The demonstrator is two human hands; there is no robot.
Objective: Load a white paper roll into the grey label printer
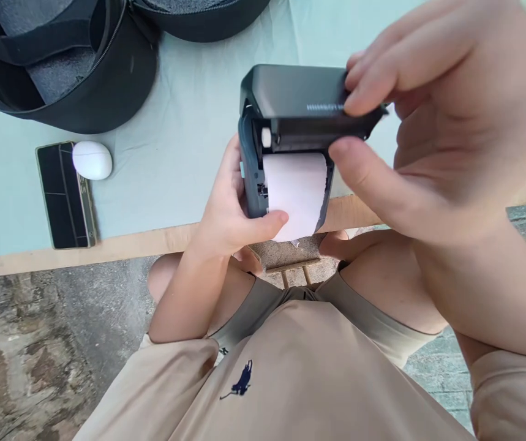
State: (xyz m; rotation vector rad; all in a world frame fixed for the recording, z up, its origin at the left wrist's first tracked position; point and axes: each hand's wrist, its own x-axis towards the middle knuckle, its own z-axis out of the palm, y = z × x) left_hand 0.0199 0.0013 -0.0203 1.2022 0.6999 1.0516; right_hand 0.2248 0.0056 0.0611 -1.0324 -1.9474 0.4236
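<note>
A dark portable receipt printer [254,165] is held above the table's front edge with its lid [297,92] raised. My left hand [232,211] wraps round its left side, the thumb pressing on a strip of white paper [296,193] that comes out of the printer toward me. With thumb and fingers, my right hand [432,116] pinches the right end of the lid. A small white piece shows at the lid's left underside. The inside of the printer beneath the paper is hidden.
A black zippered case [120,92] stands open at the back left on the pale-covered table [189,122]. Left of the printer lie a smartphone [63,202] and a white rounded object [92,160] overlapping its corner. The wooden table edge [143,237] runs just before my knees.
</note>
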